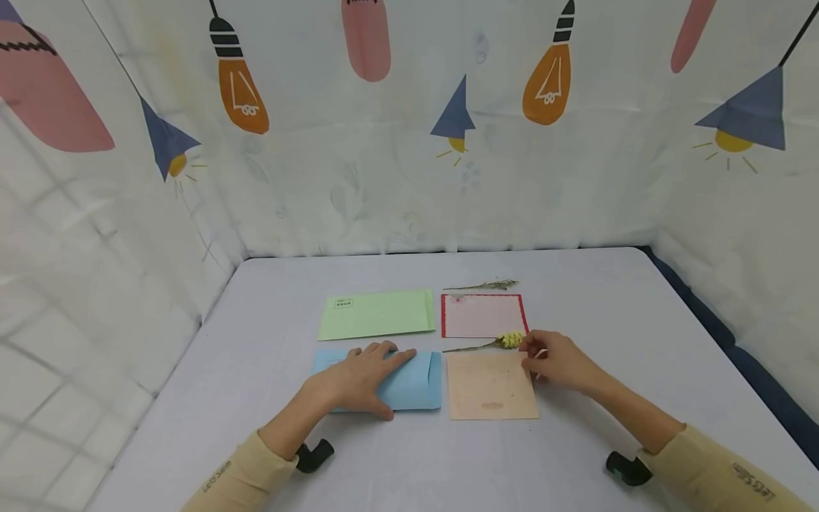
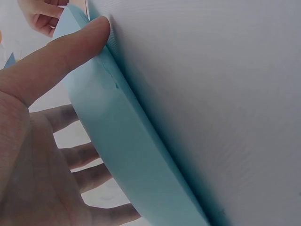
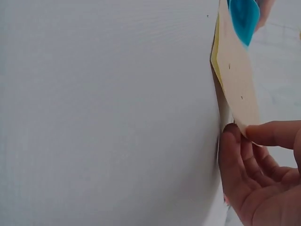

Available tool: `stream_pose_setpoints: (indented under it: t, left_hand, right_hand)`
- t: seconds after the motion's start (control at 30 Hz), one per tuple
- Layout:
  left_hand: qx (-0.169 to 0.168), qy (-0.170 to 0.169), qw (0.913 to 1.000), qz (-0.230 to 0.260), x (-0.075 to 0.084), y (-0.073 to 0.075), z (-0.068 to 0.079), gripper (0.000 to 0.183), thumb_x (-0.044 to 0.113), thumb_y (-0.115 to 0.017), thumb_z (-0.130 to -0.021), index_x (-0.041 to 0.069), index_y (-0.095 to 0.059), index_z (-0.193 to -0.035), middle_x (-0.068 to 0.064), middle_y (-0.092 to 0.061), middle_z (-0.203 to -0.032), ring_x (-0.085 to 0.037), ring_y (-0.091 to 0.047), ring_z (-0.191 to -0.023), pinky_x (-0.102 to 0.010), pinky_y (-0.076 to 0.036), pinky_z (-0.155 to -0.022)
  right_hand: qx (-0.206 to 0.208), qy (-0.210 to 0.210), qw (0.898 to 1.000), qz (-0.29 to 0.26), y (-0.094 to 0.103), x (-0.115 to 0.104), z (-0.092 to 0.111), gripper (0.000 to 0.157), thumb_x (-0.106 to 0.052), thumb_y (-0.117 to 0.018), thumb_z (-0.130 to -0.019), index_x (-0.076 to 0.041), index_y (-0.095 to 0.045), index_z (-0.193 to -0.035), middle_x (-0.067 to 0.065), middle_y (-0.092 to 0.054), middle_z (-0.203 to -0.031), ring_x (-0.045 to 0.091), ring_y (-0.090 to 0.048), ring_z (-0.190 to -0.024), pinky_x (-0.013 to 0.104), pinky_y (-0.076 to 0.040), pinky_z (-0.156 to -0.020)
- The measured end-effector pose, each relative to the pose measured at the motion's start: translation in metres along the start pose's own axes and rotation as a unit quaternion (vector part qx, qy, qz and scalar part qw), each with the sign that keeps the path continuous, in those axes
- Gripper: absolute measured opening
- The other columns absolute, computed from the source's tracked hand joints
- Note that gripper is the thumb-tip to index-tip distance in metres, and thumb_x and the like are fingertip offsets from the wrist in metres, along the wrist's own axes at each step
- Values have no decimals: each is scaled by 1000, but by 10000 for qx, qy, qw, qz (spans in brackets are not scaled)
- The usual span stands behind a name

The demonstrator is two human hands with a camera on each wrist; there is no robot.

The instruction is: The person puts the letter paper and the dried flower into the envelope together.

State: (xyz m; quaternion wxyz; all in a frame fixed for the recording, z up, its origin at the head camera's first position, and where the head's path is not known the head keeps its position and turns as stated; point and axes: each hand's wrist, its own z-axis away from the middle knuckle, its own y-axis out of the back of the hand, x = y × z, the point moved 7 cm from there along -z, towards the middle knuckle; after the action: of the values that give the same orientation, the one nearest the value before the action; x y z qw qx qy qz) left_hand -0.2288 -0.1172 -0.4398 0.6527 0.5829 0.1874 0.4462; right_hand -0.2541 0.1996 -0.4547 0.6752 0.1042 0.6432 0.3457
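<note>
My left hand [image 1: 361, 378] spans the light blue envelope [image 1: 419, 384] and grips it by its long edges. In the left wrist view the thumb lies on the near edge and the fingers reach the far one. In the right wrist view, the end of the blue envelope [image 3: 244, 21] gapes. My right hand [image 1: 559, 359] pinches the right edge of a beige card [image 1: 489, 387], thumb on top and fingertips beneath. A yellow layer shows under the card [image 3: 240, 89] in the right wrist view. Just beyond the card lies a yellow flower sprig [image 1: 510, 340].
A pale green envelope [image 1: 377, 316] lies behind the blue one. To its right is a pink card with a red border [image 1: 483, 316], and a thin dried sprig [image 1: 493, 285] lies behind that. The white table [image 1: 384, 469] is enclosed by printed curtains [image 1: 409, 185].
</note>
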Motion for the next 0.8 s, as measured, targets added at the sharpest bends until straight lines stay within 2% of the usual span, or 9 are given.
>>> stream_pose_setpoints:
  t: [0.23, 0.43, 0.8]
  left_hand:
    - [33, -8, 10000, 12, 1, 0, 0, 101, 41, -90, -76, 22, -37, -160, -11, -41, -151, -34, -42, -135, -63, -34, -106]
    - [22, -8, 10000, -21, 2, 0, 1, 103, 41, -91, -76, 21, -36, -161, -12, -39, -152, -33, -40, -138, -63, -32, -108]
    - [-12, -13, 10000, -78, 2, 1, 2, 105, 43, -91, -76, 21, -35, -161, -13, -39, -152, -33, -40, -138, -62, -33, -108]
  right_hand:
    - [-265, -239, 9946, -976, 1, 10, -1, 25, -4, -68, -96, 6, -60, -117, 13, -56, -97, 26, -64, -79, 39, -60, -67]
    - [-482, -367, 9862, -1542, 1, 14, -2, 31, -3, -68, -97, 10, -56, -123, 15, -58, -101, 25, -65, -81, 37, -60, -71]
    - [-508, -334, 9794, -1925, 0, 9, -7, 34, -4, -69, -96, 12, -54, -122, 16, -60, -102, 24, -66, -84, 36, -60, -75]
